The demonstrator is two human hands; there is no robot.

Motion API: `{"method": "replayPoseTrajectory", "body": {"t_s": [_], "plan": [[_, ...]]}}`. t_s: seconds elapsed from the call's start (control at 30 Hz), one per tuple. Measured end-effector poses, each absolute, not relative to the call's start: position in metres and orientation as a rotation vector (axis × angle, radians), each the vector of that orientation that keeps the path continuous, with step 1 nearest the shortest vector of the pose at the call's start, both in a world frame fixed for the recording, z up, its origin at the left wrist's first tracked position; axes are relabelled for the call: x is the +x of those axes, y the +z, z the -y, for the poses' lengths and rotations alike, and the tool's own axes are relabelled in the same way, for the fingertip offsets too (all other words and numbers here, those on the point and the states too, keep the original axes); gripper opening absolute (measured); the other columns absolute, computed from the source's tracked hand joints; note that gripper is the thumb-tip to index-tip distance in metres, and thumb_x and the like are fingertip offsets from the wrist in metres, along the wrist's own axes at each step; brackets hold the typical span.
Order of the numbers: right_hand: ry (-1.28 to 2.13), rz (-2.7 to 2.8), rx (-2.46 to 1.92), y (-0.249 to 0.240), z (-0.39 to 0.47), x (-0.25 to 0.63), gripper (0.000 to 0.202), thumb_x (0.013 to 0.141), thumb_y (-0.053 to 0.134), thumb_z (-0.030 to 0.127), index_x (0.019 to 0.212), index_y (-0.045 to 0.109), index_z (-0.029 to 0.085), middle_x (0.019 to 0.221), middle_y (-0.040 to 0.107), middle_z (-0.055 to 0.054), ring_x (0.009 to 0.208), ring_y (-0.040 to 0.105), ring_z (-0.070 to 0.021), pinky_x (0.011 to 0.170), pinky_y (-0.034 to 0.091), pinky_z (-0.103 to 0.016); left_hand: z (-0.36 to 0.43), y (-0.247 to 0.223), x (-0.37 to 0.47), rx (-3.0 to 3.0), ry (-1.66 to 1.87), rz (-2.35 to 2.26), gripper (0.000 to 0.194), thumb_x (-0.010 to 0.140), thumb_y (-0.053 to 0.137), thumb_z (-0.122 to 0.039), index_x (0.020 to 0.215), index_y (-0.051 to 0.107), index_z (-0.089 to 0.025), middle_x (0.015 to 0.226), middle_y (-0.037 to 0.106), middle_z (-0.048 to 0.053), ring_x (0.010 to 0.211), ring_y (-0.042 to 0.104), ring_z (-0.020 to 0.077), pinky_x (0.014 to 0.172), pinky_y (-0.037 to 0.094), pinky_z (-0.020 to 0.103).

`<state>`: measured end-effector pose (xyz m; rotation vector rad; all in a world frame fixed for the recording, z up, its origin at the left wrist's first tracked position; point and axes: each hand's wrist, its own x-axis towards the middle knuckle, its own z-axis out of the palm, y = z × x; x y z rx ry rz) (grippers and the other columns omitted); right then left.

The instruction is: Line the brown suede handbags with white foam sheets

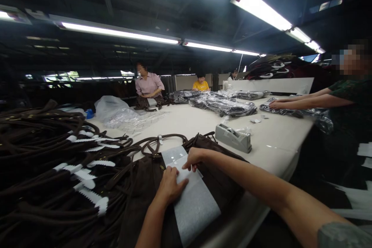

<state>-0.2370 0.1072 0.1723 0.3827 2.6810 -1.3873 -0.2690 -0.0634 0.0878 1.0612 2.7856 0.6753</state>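
A dark brown bag (155, 201) with long handles lies in front of me, with a white paper strip (200, 209) laid across it. My left hand (171, 186) rests flat on the strip's left edge, thumb spread away from the fingers. Just to its right, my right hand (194, 158) touches the paper with an extended index finger while the other fingers curl loosely. Nothing shows in either hand. A clear, shiny patch, which looks like tape, sits on the paper above my fingers. Beyond my right hand stands a grey tape dispenser (233, 138).
Brown bags with white-wrapped handles (84, 174) are heaped at left. Clear plastic bags (116, 112) lie behind them on the pale table (180, 120). Plastic-wrapped bundles (223, 102) cover the far side. Co-workers stand across the table; one at right reaches onto a wrapped bundle.
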Motion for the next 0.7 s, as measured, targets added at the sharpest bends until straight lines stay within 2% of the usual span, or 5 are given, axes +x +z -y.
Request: {"method": "replayPoseTrajectory", "body": {"t_s": [0.13, 0.27, 0.43, 0.57, 0.7], "plan": [[-1.518, -2.771, 0.442, 0.213, -0.177, -0.187, 0.015, 0.085, 0.063, 0.023, 0.075, 0.067, 0.013, 0.05, 0.061, 0.001, 0.039, 0.048, -0.0068, 0.038, 0.034, -0.015, 0.063, 0.085, -0.273, 1.074, 0.645, -2.796, 0.033, 0.079, 0.054, -0.044, 0.096, 0.057, -0.015, 0.109, 0.055, 0.011, 0.107, 0.054, 0.0254, 0.092, 0.044, 0.035], [-1.573, -2.991, 0.558, 0.226, -0.213, -0.146, 0.009, 0.084, 0.059, 0.016, 0.083, 0.067, 0.011, 0.054, 0.064, -0.001, 0.043, 0.054, -0.009, 0.044, 0.042, -0.017, 0.061, 0.081, -0.273, 1.114, 0.606, -2.804, 0.033, 0.082, 0.05, -0.043, 0.098, 0.058, -0.015, 0.11, 0.057, 0.011, 0.105, 0.057, 0.0238, 0.093, 0.046, 0.034], [-1.127, -3.239, 0.007, 0.195, -0.158, -0.152, 0.027, 0.086, 0.06, 0.024, 0.109, 0.069, 0.015, 0.102, 0.072, -0.009, 0.093, 0.068, -0.0221, 0.085, 0.054, -0.032, 0.057, 0.062, -0.263, 1.155, 0.484, -2.876, 0.051, 0.09, 0.03, -0.04, 0.12, 0.054, -0.005, 0.135, 0.049, 0.022, 0.127, 0.049, 0.0299, 0.108, 0.038, 0.042], [-0.729, -3.193, -0.304, 0.159, -0.105, -0.208, 0.049, 0.094, 0.049, 0.029, 0.138, 0.049, 0.009, 0.144, 0.046, -0.017, 0.135, 0.041, -0.0287, 0.111, 0.036, -0.044, 0.057, 0.049, -0.26, 1.177, 0.318, -2.957, 0.063, 0.091, 0.029, -0.039, 0.138, 0.04, 0.002, 0.15, 0.034, 0.026, 0.142, 0.029, 0.0334, 0.115, 0.027, 0.052], [-0.604, -3.082, -0.304, 0.121, -0.092, -0.263, 0.058, 0.099, 0.036, 0.034, 0.15, 0.028, 0.007, 0.157, 0.019, -0.015, 0.147, 0.014, -0.0245, 0.119, 0.014, -0.051, 0.061, 0.049, -0.257, 1.194, 0.16, -3.035, 0.063, 0.094, 0.026, -0.04, 0.142, 0.038, -0.001, 0.151, 0.033, 0.023, 0.142, 0.03, 0.0327, 0.114, 0.027, 0.055]]}}
